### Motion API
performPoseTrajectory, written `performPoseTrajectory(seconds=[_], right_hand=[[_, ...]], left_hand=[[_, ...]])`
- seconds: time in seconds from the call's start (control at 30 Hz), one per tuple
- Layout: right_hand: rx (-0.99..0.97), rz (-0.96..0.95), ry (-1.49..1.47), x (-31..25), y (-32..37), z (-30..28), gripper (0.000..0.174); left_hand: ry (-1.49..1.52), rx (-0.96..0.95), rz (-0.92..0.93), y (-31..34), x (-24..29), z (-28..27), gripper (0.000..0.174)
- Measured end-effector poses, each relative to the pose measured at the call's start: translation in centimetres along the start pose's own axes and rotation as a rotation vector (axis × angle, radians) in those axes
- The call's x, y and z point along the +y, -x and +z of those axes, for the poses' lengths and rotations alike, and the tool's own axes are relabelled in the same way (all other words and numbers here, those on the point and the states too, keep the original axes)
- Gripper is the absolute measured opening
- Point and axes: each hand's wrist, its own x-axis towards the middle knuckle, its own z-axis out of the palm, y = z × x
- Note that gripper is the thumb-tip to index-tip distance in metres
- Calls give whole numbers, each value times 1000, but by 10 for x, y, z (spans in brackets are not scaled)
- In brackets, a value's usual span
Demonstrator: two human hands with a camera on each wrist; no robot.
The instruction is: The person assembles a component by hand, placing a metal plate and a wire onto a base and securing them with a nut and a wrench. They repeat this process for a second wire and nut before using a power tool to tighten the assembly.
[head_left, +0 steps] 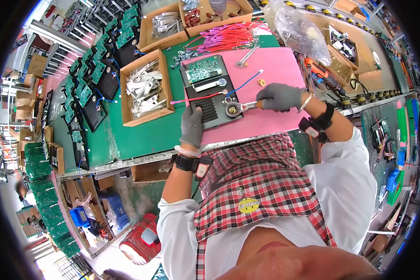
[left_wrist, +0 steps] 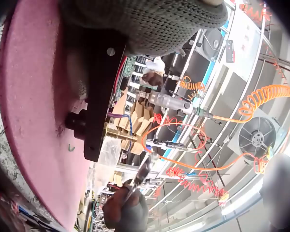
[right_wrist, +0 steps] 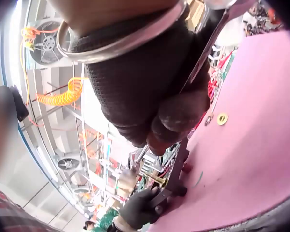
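Observation:
My gloved left hand (head_left: 191, 125) grips the near-left edge of a black housing (head_left: 211, 109), fingers over its ribbed part. A green circuit board (head_left: 204, 69) sits at its far end. A red wire (head_left: 198, 98) and a blue wire (head_left: 247, 83) lie across it. With the gloved right hand (head_left: 282, 97) I hold a ratchet wrench (head_left: 248, 105) by its handle; its ring end is over the housing's near-right corner, around a brass fitting. In the left wrist view a brass threaded stud (left_wrist: 120, 135) stands out from the housing, and the wrench (left_wrist: 142, 170) overlaps the space beside it.
A pink mat (head_left: 275, 70) lies under the housing, with an open-end wrench (head_left: 247, 55) and a brass nut (head_left: 262, 82) on it. A cardboard box (head_left: 168, 105) of metal strips stands left. Red-wire bundles (head_left: 224, 37) lie beyond; a plastic bag (head_left: 298, 28) sits far right.

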Motion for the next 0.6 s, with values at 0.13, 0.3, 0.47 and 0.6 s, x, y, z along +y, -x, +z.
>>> performPoseTrajectory(seconds=[0.13,0.3,0.47,0.6], right_hand=[[-135,85,129,-8,-21,-16,25],[-274,131,128,-10,-37,-35,24],[-309,125,167,-13,-48,-43,26],[-243,140,68,1,-41,-26,30]], left_hand=[[-287,-28,191,4,11,-5,18],[67,-127,75,-11,-13,-8,16],[215,-146,-30,-9,29,-1,17],[309,14,-225,-7,22,4,16]])
